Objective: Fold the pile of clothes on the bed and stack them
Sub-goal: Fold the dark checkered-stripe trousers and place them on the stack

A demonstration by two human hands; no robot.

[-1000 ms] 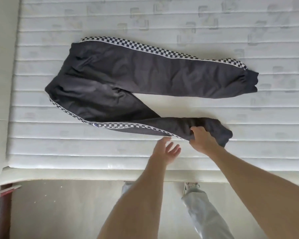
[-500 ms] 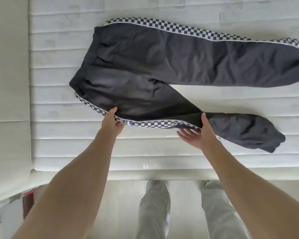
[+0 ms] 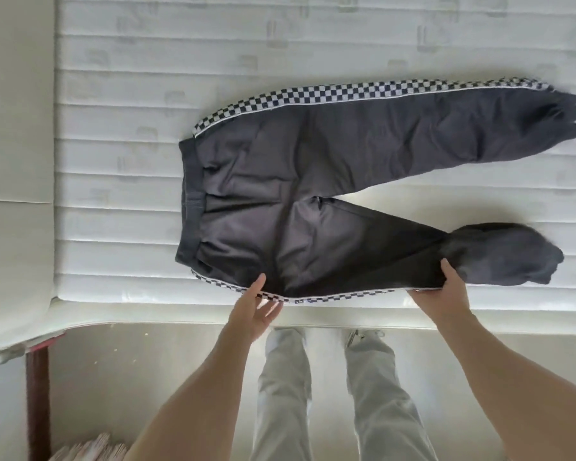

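Far left, a pale upholstered bed frame (image 3: 14, 161) is running alongside the white quilted mattress (image 3: 120, 94); below it, a dark red-brown wooden post (image 3: 38, 394) is standing on the light floor (image 3: 130, 377), with something pinkish and blurred at the bottom edge, can't tell what. Dark grey sweatpants (image 3: 313, 181) are lying spread on the mattress, waistband (image 3: 190, 201) pointing left, legs running right and splaying apart. Checkered black-and-white stripe (image 3: 346, 94) is running along the far leg's outer seam, a matching one along the near leg's edge by the mattress front. Left hand (image 3: 251, 311) is pinching the near checkered edge just right of the waistband, thumb on top of the fabric, fingers tucked under it. That edge is looking slightly lifted off the mattress between the two hands. The person's legs in light grey trousers (image 3: 286, 394) are standing on the floor just in front of the bed. Right hand (image 3: 446, 294) is gripping the same near edge further along the leg, thumb up against the dark fabric, fingers underneath and out of sight. Past it, the near leg's cuff end (image 3: 502, 257) is lying bunched and rumpled on the mattress. Far leg's cuff (image 3: 566, 118) is resting flat near the right border.
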